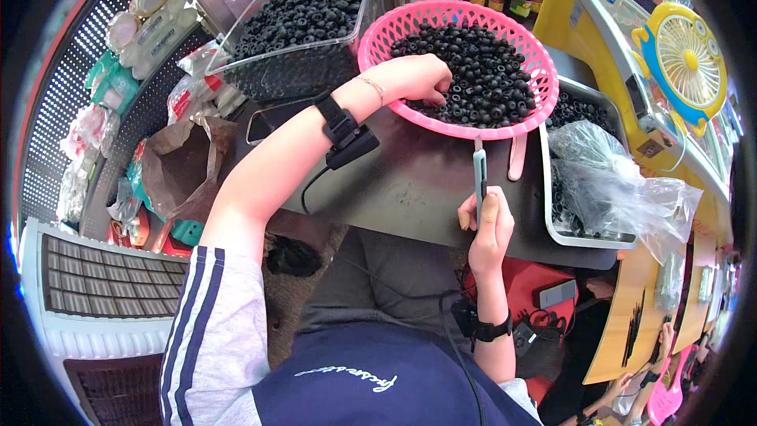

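Note:
A pink plastic basket (530, 122) stands on the dark tabletop, heaped with small round black pieces (487, 71), many with a hole in the middle. My left hand (422, 80) reaches over the basket's left rim, fingers curled down among the black pieces; whatever is between the fingertips is too small to make out. In front of the basket, my right hand (489, 229) grips a pale teal utility knife (480, 173) upright, its blade end pointing at the basket's near rim. A finger of this hand has a tan covering.
Behind my left forearm sits a clear bin (296, 51) of black pieces. To the right, a metal tray (587, 238) holds more pieces under a plastic bag (599, 166). A pale pink strip (517, 158) lies by the basket. A yellow fan (688, 63) stands far right; other people's hands (619, 385) show lower right.

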Demonstrator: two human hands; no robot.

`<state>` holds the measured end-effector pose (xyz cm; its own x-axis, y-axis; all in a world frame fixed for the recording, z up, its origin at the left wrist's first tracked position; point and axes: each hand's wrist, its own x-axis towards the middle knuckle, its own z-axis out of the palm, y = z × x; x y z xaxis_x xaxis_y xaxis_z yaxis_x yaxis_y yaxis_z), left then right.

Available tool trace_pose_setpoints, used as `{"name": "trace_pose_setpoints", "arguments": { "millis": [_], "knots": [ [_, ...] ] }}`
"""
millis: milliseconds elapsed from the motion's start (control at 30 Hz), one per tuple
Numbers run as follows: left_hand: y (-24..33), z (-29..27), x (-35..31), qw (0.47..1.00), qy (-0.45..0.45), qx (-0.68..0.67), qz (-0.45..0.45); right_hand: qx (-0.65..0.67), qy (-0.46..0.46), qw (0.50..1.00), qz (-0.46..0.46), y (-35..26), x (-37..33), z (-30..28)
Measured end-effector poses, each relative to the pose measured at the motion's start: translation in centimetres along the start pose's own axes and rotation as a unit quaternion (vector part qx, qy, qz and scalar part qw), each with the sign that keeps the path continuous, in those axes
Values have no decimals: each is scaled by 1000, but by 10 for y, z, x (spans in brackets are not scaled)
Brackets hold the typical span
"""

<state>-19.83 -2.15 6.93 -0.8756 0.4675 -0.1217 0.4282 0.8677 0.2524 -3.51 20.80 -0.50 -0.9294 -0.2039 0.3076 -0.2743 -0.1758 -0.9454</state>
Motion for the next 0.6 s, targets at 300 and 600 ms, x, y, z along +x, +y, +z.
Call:
{"name": "trace_pose_setpoints", "arguments": {
  "millis": [300, 600],
  "knots": [
    [39, -14, -75, 903, 380, -202, -5, -11, 20, 1000, 1, 3, 1, 4],
    [78, 99, -141, 724, 468, -506, -43, -102, -7, 995, 9, 4, 1, 6]
  ]
}}
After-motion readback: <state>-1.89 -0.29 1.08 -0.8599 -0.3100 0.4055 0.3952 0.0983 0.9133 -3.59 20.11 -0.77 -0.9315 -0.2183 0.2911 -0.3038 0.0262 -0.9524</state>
